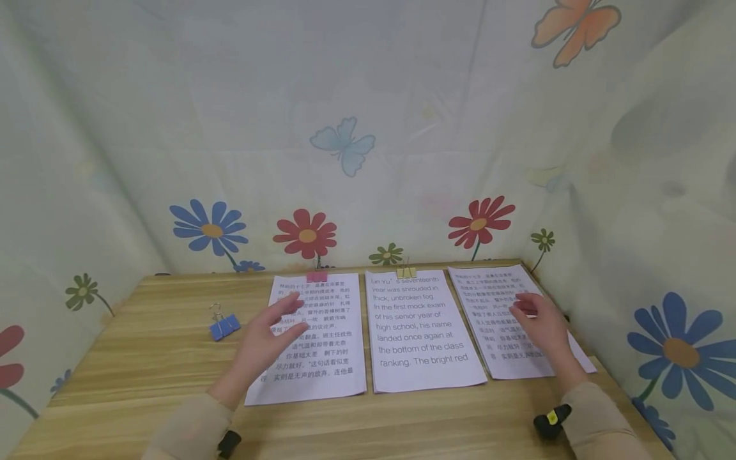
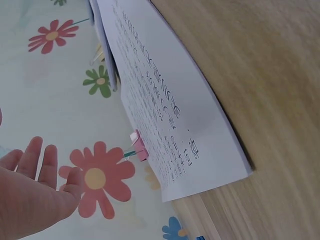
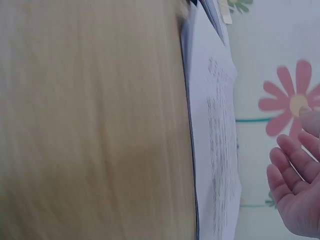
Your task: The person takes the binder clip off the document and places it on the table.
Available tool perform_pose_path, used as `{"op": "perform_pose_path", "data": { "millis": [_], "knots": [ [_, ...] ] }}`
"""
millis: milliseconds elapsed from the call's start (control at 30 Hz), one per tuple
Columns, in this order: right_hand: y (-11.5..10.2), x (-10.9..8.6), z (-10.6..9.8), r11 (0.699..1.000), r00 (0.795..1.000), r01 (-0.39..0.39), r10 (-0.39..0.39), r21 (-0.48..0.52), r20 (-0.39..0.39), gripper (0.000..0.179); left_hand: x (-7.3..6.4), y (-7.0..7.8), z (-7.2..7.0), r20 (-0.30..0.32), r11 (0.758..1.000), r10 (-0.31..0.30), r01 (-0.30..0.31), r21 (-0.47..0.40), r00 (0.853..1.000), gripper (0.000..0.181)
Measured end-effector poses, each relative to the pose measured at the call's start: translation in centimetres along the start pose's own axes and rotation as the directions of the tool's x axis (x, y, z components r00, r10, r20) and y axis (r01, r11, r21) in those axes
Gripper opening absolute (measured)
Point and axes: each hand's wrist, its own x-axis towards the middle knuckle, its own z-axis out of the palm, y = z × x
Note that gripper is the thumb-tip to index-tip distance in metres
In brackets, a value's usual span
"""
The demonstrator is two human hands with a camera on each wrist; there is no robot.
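Three paper stacks with printed text lie side by side on the table. My left hand (image 1: 261, 338) hovers over the left stack (image 1: 336, 358), fingers spread and holding nothing. A pink binder clip (image 1: 317, 276) grips that stack's top edge. On the middle stack (image 1: 425, 326), printed in English, sits a yellow binder clip (image 1: 406, 273). Above the right stack (image 1: 489, 319) is my right hand (image 1: 540, 322), its fingers loosely bent around nothing. To the left of the papers, a blue binder clip (image 1: 224, 327) rests on the wood, touching no paper.
The wooden table (image 1: 172, 383) ends at a floral cloth (image 1: 402, 191) hung along the back and both sides. Black wrist gear (image 1: 552, 421) shows by the right sleeve. A small dark thing beside the right hand is too hidden to identify.
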Motion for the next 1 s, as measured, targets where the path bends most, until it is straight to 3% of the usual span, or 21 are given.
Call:
{"op": "perform_pose_path", "data": {
  "millis": [100, 333, 667, 1000],
  "knots": [
    [-0.6, -0.1, 0.9, 0.999, 0.999, 0.013, -0.014, 0.048, 0.031, 0.039, 0.1, 0.0, 0.4, 0.006, 1.0, -0.009, 0.009, 0.004, 1.0, 0.063],
    [-2.1, -0.4, 2.5, 0.992, 0.987, -0.048, 0.03, 0.113, 0.159, 0.049, 0.0, 0.1, 1.2, 0.027, 1.0, -0.012, 0.012, 0.004, 1.0, 0.065],
    [-4.0, -0.7, 4.4, 0.992, 0.966, -0.058, 0.027, 0.111, 0.257, 0.053, -0.1, -0.1, 2.5, 0.04, 0.998, 0.06, -0.06, 0.018, 0.997, 0.065],
    [-5.1, -1.1, 5.2, 0.995, 0.949, -0.065, 0.04, 0.069, 0.312, 0.056, -0.2, 0.2, 3.6, 0.074, 0.998, 0.065, -0.066, 0.013, 0.995, 0.067]
  ]
}}
